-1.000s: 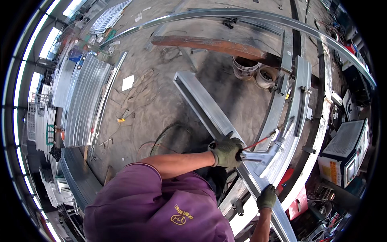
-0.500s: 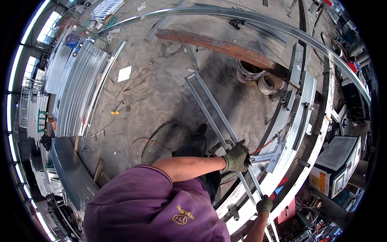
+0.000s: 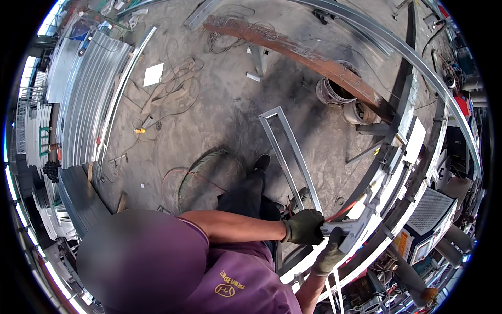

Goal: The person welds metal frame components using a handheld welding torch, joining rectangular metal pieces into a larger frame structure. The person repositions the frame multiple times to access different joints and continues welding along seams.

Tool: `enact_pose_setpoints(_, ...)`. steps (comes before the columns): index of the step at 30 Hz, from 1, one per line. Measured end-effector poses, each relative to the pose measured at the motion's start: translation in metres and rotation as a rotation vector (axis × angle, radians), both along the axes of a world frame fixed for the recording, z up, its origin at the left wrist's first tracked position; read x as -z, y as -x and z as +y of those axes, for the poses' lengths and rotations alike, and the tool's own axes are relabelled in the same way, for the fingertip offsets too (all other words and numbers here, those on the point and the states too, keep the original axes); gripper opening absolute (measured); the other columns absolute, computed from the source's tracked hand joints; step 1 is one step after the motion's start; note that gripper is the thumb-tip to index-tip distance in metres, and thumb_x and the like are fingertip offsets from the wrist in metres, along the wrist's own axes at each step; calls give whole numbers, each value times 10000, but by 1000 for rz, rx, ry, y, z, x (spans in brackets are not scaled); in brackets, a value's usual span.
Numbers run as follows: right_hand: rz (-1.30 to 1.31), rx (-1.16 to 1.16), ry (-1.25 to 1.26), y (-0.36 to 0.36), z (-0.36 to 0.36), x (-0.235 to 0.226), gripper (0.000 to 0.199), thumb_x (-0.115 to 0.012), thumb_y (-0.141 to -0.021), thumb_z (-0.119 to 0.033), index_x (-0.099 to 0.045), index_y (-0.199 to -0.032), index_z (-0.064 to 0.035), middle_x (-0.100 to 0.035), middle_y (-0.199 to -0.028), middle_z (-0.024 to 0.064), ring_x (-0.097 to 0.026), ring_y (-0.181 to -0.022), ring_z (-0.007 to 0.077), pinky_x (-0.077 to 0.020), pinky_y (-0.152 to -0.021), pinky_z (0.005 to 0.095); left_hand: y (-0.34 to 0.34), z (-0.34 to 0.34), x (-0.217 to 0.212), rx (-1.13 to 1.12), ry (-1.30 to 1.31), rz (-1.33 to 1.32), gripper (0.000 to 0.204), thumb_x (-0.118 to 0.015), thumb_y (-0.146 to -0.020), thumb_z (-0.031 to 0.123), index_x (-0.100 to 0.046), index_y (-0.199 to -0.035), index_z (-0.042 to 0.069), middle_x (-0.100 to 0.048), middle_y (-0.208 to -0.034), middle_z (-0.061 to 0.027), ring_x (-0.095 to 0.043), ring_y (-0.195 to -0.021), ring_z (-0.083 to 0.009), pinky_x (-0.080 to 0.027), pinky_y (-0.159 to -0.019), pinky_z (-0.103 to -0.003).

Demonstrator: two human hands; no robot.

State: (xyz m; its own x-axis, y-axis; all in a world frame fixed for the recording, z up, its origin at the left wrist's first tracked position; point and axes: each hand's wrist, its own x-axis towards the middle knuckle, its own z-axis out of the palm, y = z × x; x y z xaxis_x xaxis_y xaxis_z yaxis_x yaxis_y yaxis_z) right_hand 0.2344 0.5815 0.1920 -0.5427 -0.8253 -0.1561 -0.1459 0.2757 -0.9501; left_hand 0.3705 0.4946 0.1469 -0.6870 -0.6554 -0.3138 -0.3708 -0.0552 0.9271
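My left hand [image 3: 304, 227], in a dark green work glove, is closed round a long, narrow frame [image 3: 302, 166] of silver metal tube. The frame's far end hangs out over the floor, and its near part passes under my hands. Close beside it, my gloved right hand [image 3: 329, 255] is wrapped round the handle of a silver-grey, pistol-shaped tool [image 3: 356, 228]. A red-orange hose [image 3: 345, 209] runs to this tool. The tool's nose reaches toward my left hand; whether it touches the frame there is hidden by the gloves.
Long metal beams [image 3: 402, 172] line my right side. A rusty beam [image 3: 293, 49] lies beyond, by two dirty buckets [image 3: 329, 90]. Corrugated sheets [image 3: 89, 99] are stacked left; hoses and cables [image 3: 191, 186] trail on the floor. A white and black machine [image 3: 426, 225] stands right.
My right hand has let go of the frame's near end, moved up and taken hold of the pistol-shaped tool. My left hand has stayed on the frame. The view has shifted.
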Motion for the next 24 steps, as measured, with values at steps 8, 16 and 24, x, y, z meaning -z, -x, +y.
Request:
enact_pose_setpoints(8,-80,-239,-137,-49,-119,-24,433,-697,-1132,-285,-647,-1431,23,-694,-1129,60,-660,-946,145,-554,-809,323,-64,-59,-29,63,-356,80,494,-858,-878,426,-762,-1075,-16,-789,-1042,-259,-775,-1002,-443,-614,-885,-522)
enact_pose_setpoints(16,171,-481,-145,-69,-117,-4,238,-678,-1137,-181,-728,-1305,-19,-736,-1085,82,-710,-961,209,-589,-814,359,-181,-109,48,-682,593,-387,883,-892,-870,468,-512,-1531,22,-540,-1541,-231,-520,-1434,-449,-364,-1244,-591)
enact_pose_setpoints(24,297,-580,-68,-89,-109,14,138,-775,-1025,-91,-776,-1159,-57,-763,-909,106,-744,-781,325,-585,-708,434,-200,-180,88,-392,592,-609,1199,-944,-747,658,-458,-1618,-7,-458,-1678,-249,-386,-1595,-453,-236,-1363,-572)
